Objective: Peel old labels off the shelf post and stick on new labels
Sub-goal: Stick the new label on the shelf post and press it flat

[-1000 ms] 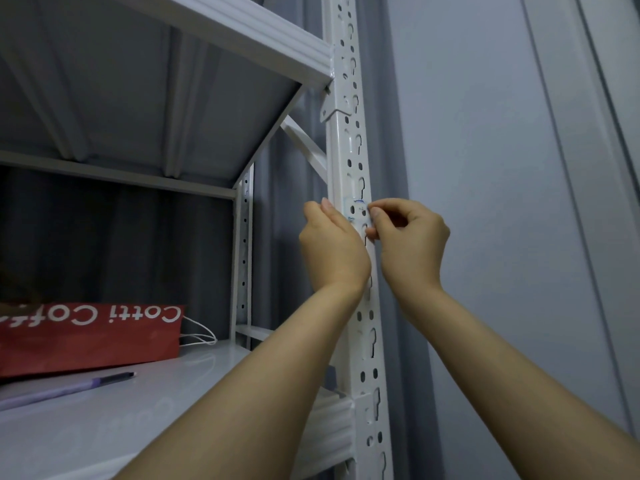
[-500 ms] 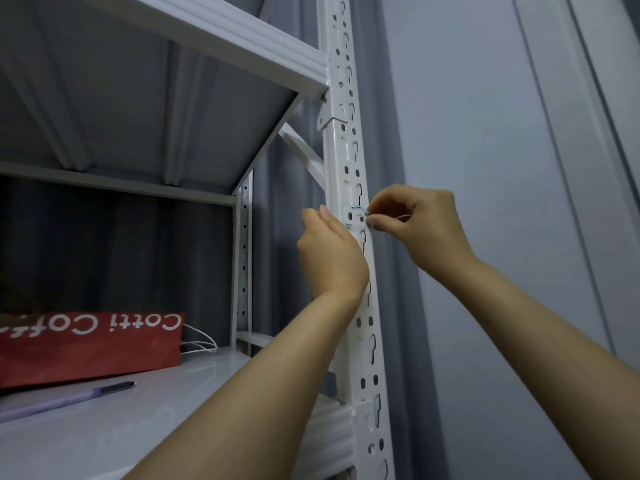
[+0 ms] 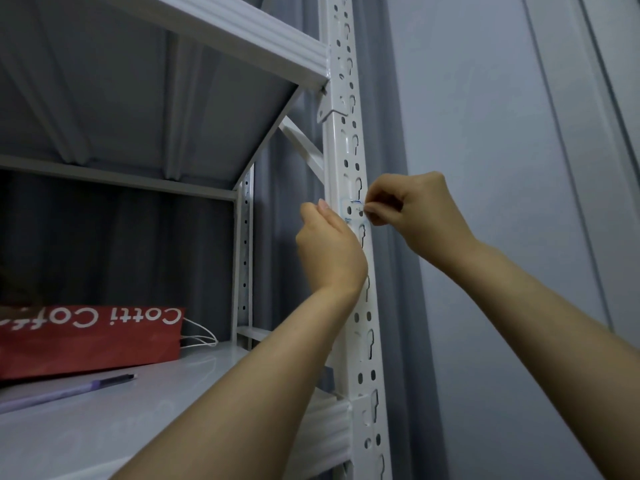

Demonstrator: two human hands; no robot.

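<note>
White steel shelf post point(image 3: 350, 150) rises ahead, left hand point(image 3: 329, 252) against its left edge with fingers hidden, grip unclear, right hand point(image 3: 424, 211) pinching the right end of the small label point(image 3: 350, 209) stuck across its face.

- White perforated metal shelf post point(image 3: 350, 150): painted, smooth, faint satin sheen.
- Small translucent label with blue edge point(image 3: 352, 208): thin, glossy, plastic-looking film.
- White metal shelf board point(image 3: 104, 424): smooth, semi-gloss, faintly mirrors lettering.
- Red paper bag point(image 3: 86, 341): matt.
- Purple pen point(image 3: 65, 393): smooth plastic.
- Grey curtain point(image 3: 394, 202): matt cloth, soft folds.
- Pale grey wall point(image 3: 467, 133): smooth, matt.
</note>
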